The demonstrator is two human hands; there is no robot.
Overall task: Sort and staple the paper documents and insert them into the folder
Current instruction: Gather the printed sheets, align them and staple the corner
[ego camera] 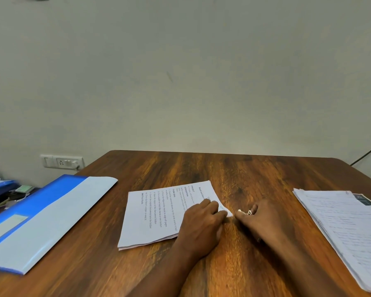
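On the worktop (234, 172) a small stack (159, 213) of printed sheets lies in the middle, its long axis running from the near left to the far right, so that one corner (226, 212) points toward the person's right side. The left hand (201, 221) rests on this stack and its fingers pinch that corner, lifting it a little. The right hand (259, 219) lies just beside the corner, on its right, and its grip is narrow: the fingertips hold a small pale thing (245, 212), maybe a clip or a staple strip; I cannot tell which. So the corner is between both hands, and the right hand must move only a little to the left to reach it. A second pile (341, 228) waits at the right, well apart. The blue folder (41, 217) lies at the left, nearer to the left hand.
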